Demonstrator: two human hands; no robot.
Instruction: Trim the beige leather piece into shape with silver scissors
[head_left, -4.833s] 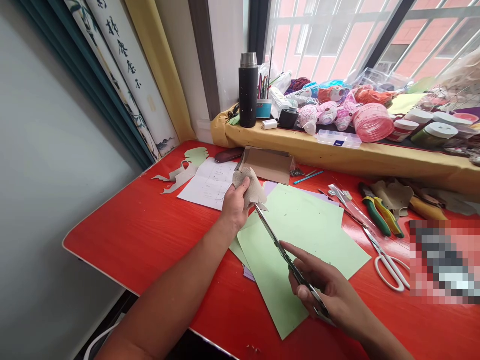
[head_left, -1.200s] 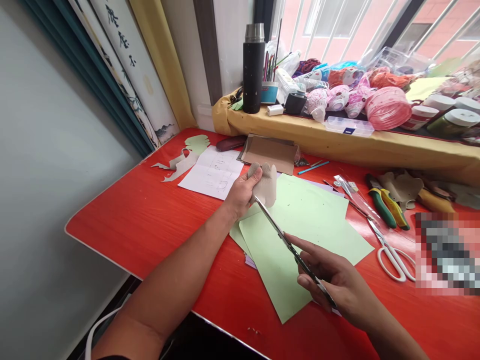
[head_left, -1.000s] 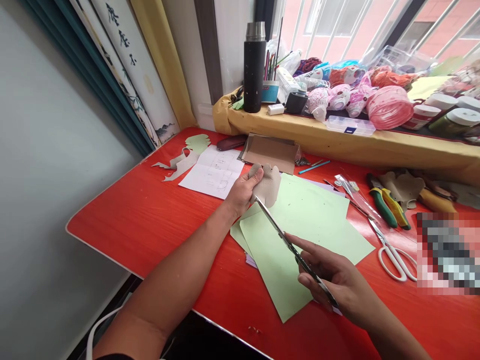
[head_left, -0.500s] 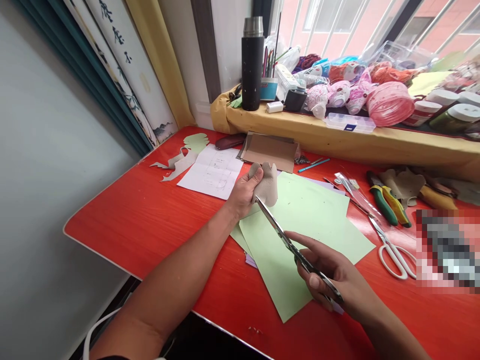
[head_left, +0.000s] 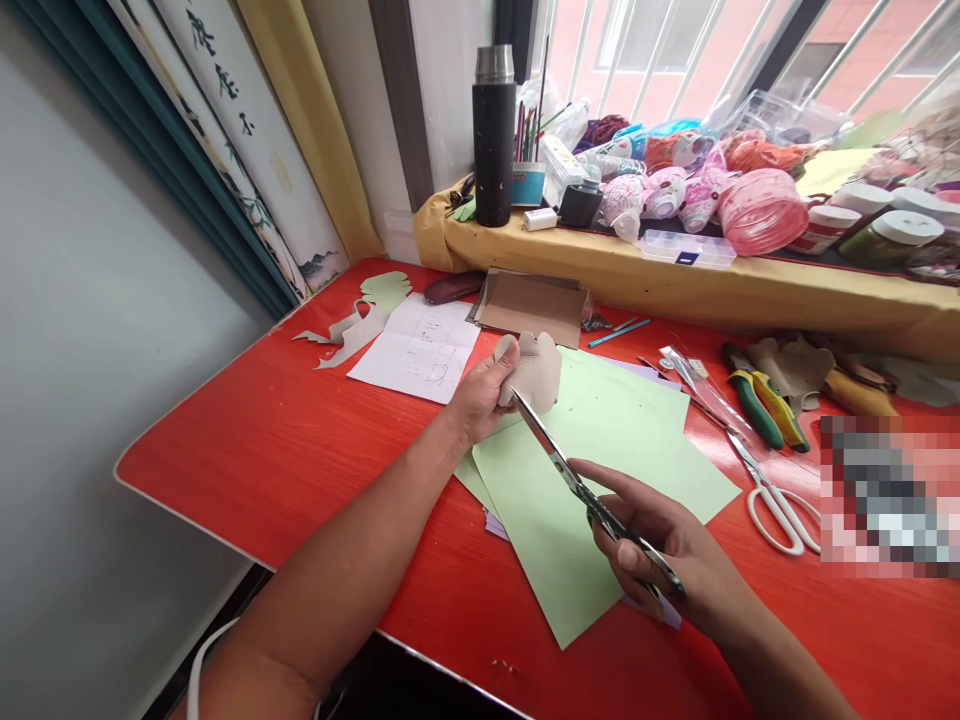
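Between the thumb and fingers of my left hand [head_left: 480, 397] is a greyish-beige cut piece [head_left: 538, 372] with a scalloped edge; it looks like leather or thick paper, I cannot tell which. My right hand [head_left: 667, 545] grips metal scissors [head_left: 559, 462], fingers around the handles. The scissor tips point up and left and reach the lower left edge of the piece, close to my left fingers. The blades look nearly closed. Under both hands lie light green sheets [head_left: 600, 520], with lilac paper showing at their edges.
White-handled scissors [head_left: 780, 505] and green-yellow pliers [head_left: 761, 400] lie to the right. A drawn-on white sheet [head_left: 420, 350], cut scraps [head_left: 349, 335] and brown boards [head_left: 529, 305] are at the back. On the ledge stand a black flask [head_left: 493, 140] and several craft supplies.
The cut piece has turned slightly in my left hand and shows more of its face. The scissors stay at its lower edge. The whole view has shifted a little.
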